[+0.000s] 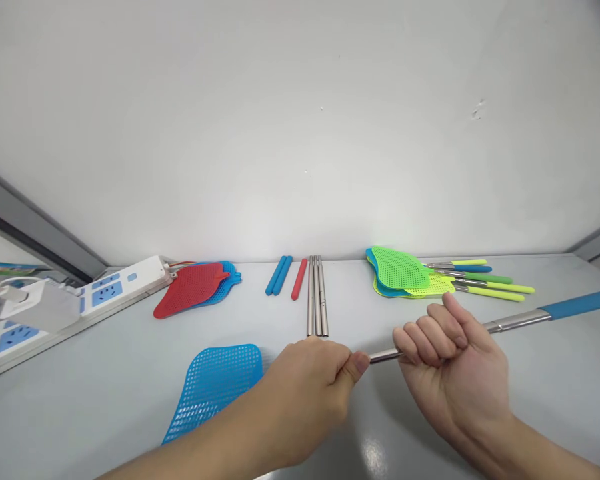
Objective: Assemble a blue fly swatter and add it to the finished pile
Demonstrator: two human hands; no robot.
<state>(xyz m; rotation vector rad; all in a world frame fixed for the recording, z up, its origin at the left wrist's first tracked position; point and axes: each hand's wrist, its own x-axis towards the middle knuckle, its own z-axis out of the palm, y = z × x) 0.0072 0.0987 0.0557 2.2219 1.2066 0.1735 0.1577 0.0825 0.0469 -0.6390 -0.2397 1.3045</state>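
Observation:
Both my hands grip one telescopic metal rod (510, 323) with a blue handle (580, 303) that sticks out to the right above the table. My left hand (313, 387) is closed round the rod's thin end. My right hand (450, 367) is closed round the rod a little further along, palm up. A blue mesh swatter head (215, 383) lies flat on the table just left of my left hand.
At the back of the grey table (105, 373) lie red and blue swatter heads (193, 288), blue and red handle sleeves (285, 275), three bare metal rods (317, 293), and a pile of assembled green and yellow swatters (415, 273). A white power strip (115, 283) sits left.

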